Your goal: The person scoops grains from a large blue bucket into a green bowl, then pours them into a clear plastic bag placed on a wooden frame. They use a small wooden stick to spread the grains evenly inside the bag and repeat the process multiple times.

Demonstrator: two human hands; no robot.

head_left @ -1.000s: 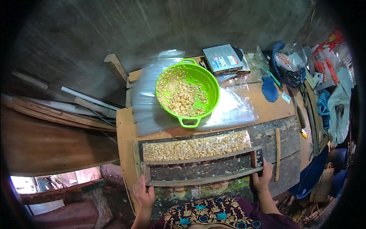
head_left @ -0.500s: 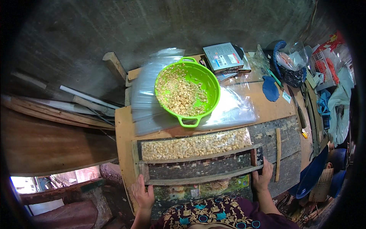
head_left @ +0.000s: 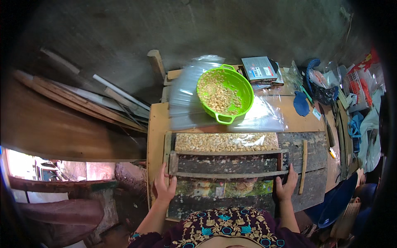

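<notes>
Presently, head view: 1 wooden frame (head_left: 227,176) sits over the dark board (head_left: 294,146), on the near side of the pale slab (head_left: 226,142). Left hand (head_left: 164,188) is at the frame's left end, right hand (head_left: 286,189) at its right; each shows thumb and fingers apart about a near corner. Whether either grips cannot be told. Beyond, 1 green bowl (head_left: 246,91) stands on plastic sheets (head_left: 182,105).
</notes>
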